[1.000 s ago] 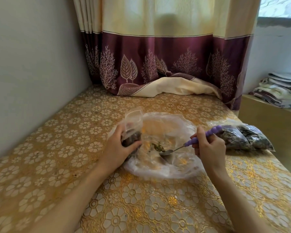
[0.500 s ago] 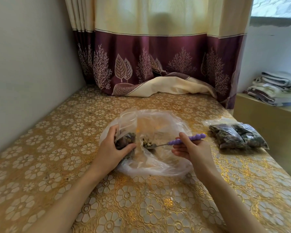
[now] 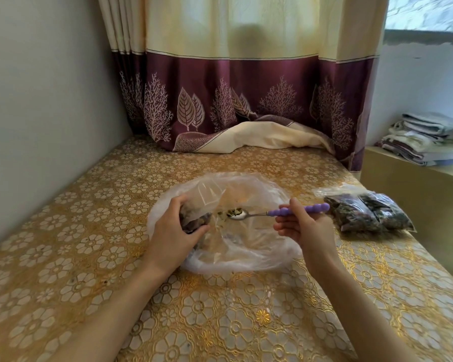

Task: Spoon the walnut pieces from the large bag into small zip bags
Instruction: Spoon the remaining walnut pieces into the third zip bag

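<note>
A large clear plastic bag [image 3: 246, 259] lies spread open on the gold floral table [image 3: 94, 231]. My left hand [image 3: 175, 231] grips a small zip bag [image 3: 196, 216] partly filled with dark walnut pieces, its open mouth held up over the large bag. My right hand [image 3: 305, 227] holds a spoon [image 3: 280, 212] by its purple beaded handle. The metal bowl carries a few walnut bits and sits level just right of the small bag's mouth.
Two filled zip bags [image 3: 364, 215] of dark pieces lie at the table's right edge. A maroon and cream curtain [image 3: 246, 105] hangs at the back, its hem resting on the table. A wall runs along the left. Folded cloths [image 3: 426, 138] sit on a ledge to the right.
The spoon has risen from the bottom of the large bag with walnut bits and moved left toward the small bag's mouth. My left hand has kept its grip on the small bag.
</note>
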A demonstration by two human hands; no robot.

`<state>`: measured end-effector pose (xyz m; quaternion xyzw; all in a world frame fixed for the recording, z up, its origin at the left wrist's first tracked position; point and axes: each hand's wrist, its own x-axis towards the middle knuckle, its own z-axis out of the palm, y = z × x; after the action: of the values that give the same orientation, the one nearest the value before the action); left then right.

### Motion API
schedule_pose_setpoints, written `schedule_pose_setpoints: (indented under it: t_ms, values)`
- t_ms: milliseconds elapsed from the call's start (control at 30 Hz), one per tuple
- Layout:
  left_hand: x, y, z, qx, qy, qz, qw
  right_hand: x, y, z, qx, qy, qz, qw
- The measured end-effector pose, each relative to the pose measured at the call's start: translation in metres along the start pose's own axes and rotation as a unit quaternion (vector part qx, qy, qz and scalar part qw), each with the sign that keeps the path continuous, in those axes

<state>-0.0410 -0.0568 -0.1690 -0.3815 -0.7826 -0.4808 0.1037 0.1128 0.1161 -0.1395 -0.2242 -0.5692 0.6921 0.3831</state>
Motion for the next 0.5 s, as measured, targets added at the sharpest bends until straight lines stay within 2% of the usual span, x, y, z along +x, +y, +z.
schedule_pose_setpoints:
  t_ms: [133, 267, 500]
  values:
    - [0.001, -0.001, 0.0, -0.013, -0.014, -0.022, 1.0, 0.004, -0.024, 0.004, -0.016, 0.011, -0.089, 0.996]
    - [0.002, -0.003, -0.002, -0.049, -0.043, -0.041, 0.997, 0.011, -0.05, 0.011, -0.007, -0.003, -0.136, 0.991]
    - [0.002, 0.003, -0.008, -0.102, -0.11, -0.07, 0.986, 0.016, -0.07, 0.039, -0.125, -0.101, -0.187, 0.969]
